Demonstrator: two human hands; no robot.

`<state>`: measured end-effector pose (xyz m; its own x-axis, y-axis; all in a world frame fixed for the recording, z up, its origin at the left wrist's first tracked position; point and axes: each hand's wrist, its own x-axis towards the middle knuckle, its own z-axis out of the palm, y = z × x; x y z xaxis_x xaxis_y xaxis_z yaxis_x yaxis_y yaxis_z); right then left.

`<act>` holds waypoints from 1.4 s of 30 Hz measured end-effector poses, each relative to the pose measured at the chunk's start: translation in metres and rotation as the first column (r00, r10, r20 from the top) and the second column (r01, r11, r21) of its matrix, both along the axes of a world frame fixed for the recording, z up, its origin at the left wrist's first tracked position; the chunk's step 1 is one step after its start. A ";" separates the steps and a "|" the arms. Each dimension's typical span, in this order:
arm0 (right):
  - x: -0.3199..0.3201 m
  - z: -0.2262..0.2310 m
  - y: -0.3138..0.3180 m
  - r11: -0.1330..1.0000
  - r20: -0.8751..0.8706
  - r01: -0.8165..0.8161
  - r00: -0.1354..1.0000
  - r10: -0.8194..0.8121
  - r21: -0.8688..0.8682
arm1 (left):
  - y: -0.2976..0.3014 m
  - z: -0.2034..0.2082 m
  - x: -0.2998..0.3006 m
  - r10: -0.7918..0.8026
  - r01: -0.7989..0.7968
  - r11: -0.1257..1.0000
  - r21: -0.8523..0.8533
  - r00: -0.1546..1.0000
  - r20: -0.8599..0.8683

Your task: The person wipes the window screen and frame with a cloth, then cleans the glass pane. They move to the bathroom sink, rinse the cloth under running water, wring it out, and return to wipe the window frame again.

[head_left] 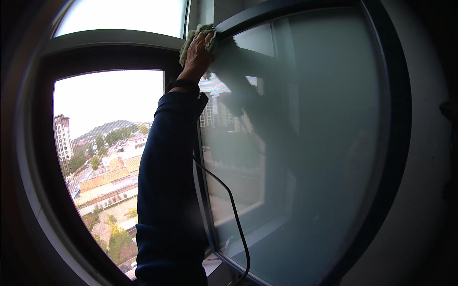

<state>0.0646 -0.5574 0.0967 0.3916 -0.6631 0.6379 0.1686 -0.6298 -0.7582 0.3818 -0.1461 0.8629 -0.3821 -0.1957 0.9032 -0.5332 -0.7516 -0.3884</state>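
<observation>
My left hand is raised high at the hinge-side top corner of the swung-in window sash, its fingers closed over a crumpled pale green cloth. The cloth presses at the corner where the dark sash frame meets the fixed window frame. A dark band circles my wrist below a dark blue sleeve. To the right of my arm stands the sash's hazy glass pane, carrying a dark reflection of the arm. My right hand is not in view.
A thin black cord hangs from beside my sleeve across the glass. Left of my arm is a window opening looking down on buildings and trees far below. Overhead runs a light frame bar; at right is a pale wall.
</observation>
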 end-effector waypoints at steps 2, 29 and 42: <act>-0.003 0.006 0.006 1.000 0.006 0.006 1.000 -0.006 -0.029 | 0.011 0.001 0.025 0.136 -0.136 0.990 -0.019 0.990 -0.034; 0.000 -0.010 -0.006 0.962 0.047 0.036 0.999 -0.024 -0.271 | 0.039 -0.162 0.041 -0.112 -0.014 0.933 -0.361 0.939 -0.326; -0.005 -0.014 -0.002 0.845 0.145 0.163 0.984 -0.103 -0.509 | -0.031 -0.047 -0.028 -0.550 0.288 0.792 -0.538 0.720 -0.424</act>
